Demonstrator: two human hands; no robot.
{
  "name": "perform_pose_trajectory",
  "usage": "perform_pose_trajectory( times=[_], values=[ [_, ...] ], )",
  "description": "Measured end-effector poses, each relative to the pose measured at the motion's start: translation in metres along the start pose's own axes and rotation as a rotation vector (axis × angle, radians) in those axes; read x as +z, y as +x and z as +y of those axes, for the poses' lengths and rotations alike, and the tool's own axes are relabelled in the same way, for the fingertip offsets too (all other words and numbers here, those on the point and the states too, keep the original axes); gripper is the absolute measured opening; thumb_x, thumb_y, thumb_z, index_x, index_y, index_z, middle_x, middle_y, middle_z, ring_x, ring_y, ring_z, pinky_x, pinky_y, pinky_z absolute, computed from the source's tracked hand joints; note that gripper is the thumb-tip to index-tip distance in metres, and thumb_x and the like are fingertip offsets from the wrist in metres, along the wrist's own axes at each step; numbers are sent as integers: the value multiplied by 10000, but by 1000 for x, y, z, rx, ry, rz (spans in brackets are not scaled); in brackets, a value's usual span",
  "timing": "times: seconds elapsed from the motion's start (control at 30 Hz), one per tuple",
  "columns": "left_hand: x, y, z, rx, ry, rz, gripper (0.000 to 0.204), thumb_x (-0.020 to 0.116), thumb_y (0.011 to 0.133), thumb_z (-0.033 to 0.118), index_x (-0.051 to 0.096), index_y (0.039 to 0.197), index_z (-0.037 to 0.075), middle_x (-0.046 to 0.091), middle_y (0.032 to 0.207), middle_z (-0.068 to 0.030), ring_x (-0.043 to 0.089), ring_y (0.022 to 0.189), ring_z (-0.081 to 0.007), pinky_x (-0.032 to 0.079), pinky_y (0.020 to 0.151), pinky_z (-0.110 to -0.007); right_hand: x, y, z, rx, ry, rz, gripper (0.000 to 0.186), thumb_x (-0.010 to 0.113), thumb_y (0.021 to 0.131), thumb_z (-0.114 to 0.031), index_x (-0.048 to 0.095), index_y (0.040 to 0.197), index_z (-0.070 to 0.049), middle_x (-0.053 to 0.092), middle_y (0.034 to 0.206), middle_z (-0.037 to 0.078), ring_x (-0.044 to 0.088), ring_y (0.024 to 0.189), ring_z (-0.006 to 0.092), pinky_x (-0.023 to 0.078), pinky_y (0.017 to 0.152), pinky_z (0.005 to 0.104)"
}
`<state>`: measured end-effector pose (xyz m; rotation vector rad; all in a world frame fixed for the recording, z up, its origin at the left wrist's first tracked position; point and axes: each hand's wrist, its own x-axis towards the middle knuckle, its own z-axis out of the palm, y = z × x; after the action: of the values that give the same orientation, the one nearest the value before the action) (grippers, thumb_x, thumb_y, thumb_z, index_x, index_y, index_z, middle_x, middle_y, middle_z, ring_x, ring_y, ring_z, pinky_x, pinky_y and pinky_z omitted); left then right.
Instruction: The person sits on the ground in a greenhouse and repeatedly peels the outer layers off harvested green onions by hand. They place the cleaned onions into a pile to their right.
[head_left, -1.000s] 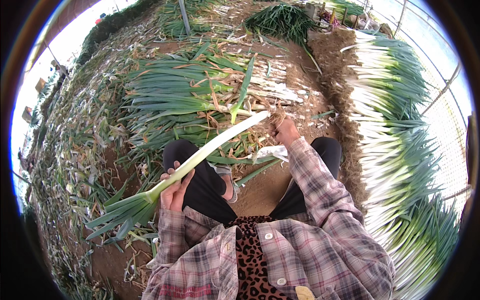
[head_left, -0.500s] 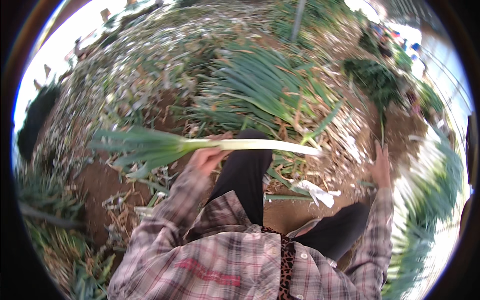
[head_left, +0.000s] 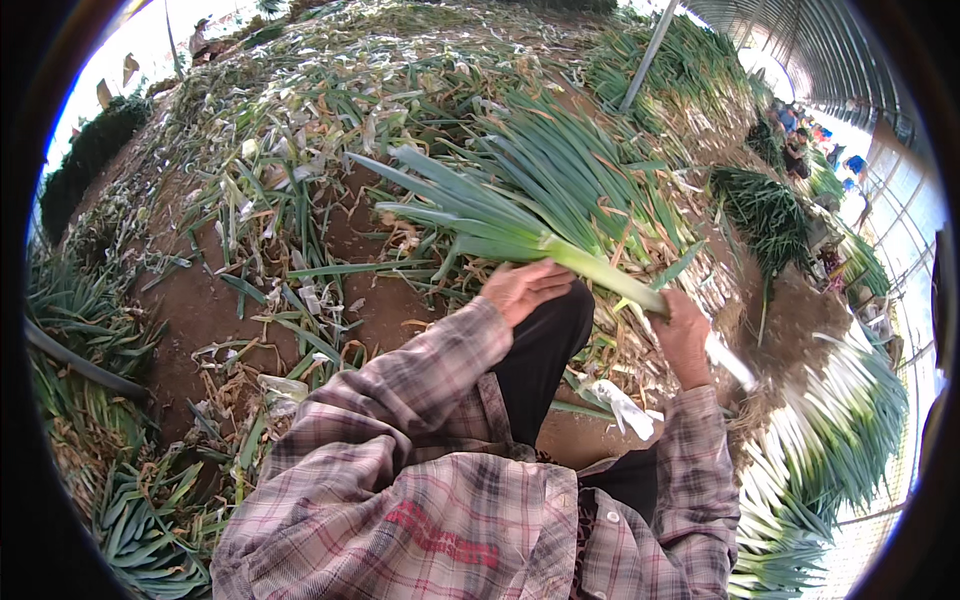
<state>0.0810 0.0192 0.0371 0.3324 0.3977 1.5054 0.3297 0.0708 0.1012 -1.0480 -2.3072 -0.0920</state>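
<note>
A long green onion [head_left: 590, 266] slants across in front of my knees, its leaves fanned toward the upper left and its white end toward the lower right. My right hand [head_left: 684, 338] is wrapped round the pale shank, and the white tip comes out below it. My left hand [head_left: 527, 289] lies against the stalk where the leaves begin, its fingers together and curved along it; the thumb is hidden. Beyond the held stalk lies a heap of untrimmed green onions [head_left: 560, 165]. At my right is a row of onions with clean white stalks [head_left: 800, 440].
Peeled skins and leaf scraps [head_left: 300, 150] cover much of the soil. A crumpled white scrap [head_left: 624, 408] lies by my knees. Dark green bundles [head_left: 760, 215] stand farther right, and a metal pole [head_left: 650, 55] rises behind. People are at the far right.
My right hand has come in from the row at the right and closed on the white shank. My left hand has moved right, and the onion has turned from level to slanting.
</note>
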Motion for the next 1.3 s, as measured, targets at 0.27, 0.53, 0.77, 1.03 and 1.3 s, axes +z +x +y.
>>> perform_pose_trajectory(
  times=[0.27, 0.53, 0.77, 1.03, 1.3],
  values=[
    [-47, -41, 73, 829, 1102, 537, 212, 575, 731, -20, 608, 922, 63, 587, 752, -22, 565, 705, -99, 466, 588, -213, -69, -1, 22, -124, -156, 108, 334, 671, 590, -33, 552, 901, -49, 571, 792, 107, 552, 724, 268, 428, 647, 358],
    [-37, -19, 101, 449, 1868, -124, 232, 543, 781, 159, 598, 976, 46, 597, 977, -96, 577, 853, -231, 447, 738, -310, -106, -3, 22, -130, -268, 117, 325, 681, 558, -54, 522, 841, -68, 537, 772, 76, 519, 747, 259, 369, 646, 345],
    [-45, 1, 75, 207, 1926, -368, 308, 569, 773, 266, 600, 951, 17, 611, 821, -124, 579, 775, -226, 435, 716, -311, -120, -6, 26, -90, -323, 96, 336, 684, 556, -65, 521, 849, -77, 526, 772, 51, 502, 749, 236, 337, 639, 337],
    [-31, -12, 68, -97, 1116, 86, 183, 607, 772, 190, 601, 854, 26, 480, 653, 39, 371, 520, -47, 266, 419, -238, -113, -10, 41, -77, -290, 92, 331, 684, 573, -70, 552, 876, -89, 511, 773, 46, 497, 731, 223, 337, 648, 321],
    [-36, -16, 69, -9, 565, 292, 192, 616, 776, 146, 569, 919, 27, 491, 711, 12, 271, 387, -62, 170, 364, -239, -94, -10, 44, -82, -239, 85, 322, 682, 577, -65, 560, 873, -90, 514, 758, 37, 507, 742, 211, 337, 646, 318]
  ],
)
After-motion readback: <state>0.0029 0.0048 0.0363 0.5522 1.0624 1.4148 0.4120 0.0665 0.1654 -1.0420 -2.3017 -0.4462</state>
